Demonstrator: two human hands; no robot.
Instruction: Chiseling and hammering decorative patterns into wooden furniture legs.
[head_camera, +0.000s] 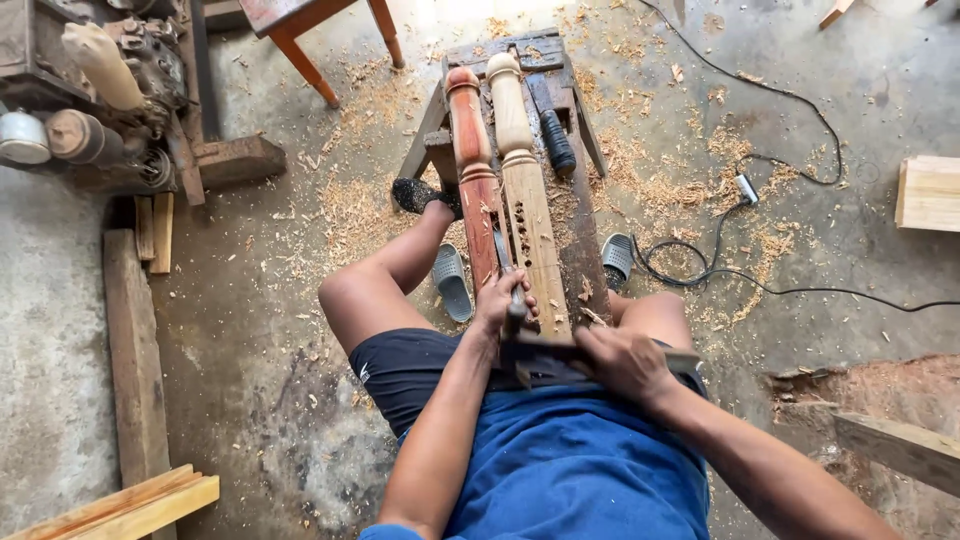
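Observation:
Two turned wooden legs lie side by side on a dark wooden bench (585, 250): a reddish leg (474, 170) on the left and a pale leg (528, 200) with a row of mortise holes on the right. My left hand (505, 300) grips a chisel (508, 270) whose blade stands between the two legs. At the near end of the bench, my right hand (625, 362) is closed on a dark wooden mallet (545, 352). I sit astride the bench, and my bare knees show on both sides.
A dark-handled tool (553, 135) lies on the bench beside the pale leg. Grey sandals (452, 283) (618, 260) and wood shavings cover the concrete floor. A black power cable (760, 180) runs at the right. Planks (135, 370) and machinery (100, 90) stand at the left.

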